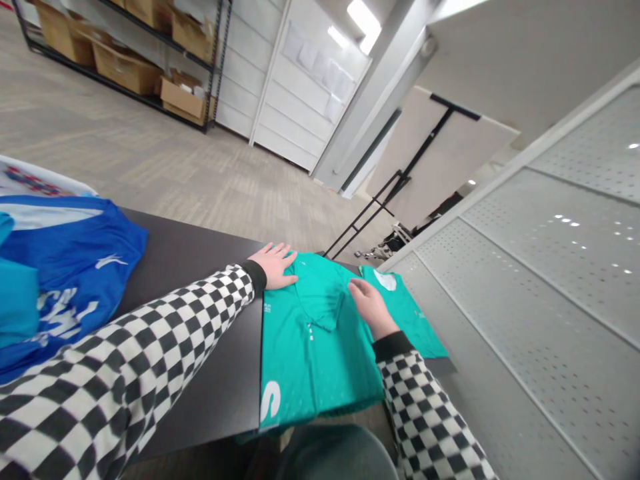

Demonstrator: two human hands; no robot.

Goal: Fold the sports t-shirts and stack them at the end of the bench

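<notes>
A green short-sleeved shirt [330,347] lies partly folded on the dark table, its collar at the far end and its near end reaching the table's front edge. White lettering shows at its lower left. My left hand [276,265] rests flat with fingers spread at the shirt's far left corner, partly on the fabric. At the far right edge, my right hand [371,307] has its fingers curled together on the shirt; the fingertips are partly hidden. A second green shirt [413,313], folded and with a white patch, lies just right of that hand.
A blue shirt [75,267] with white lettering lies on the table [200,243] at the left, with lighter blue cloth [15,293] over it. A grey perforated panel [525,267] borders the right side. Cardboard boxes [125,67] fill a shelf in the background.
</notes>
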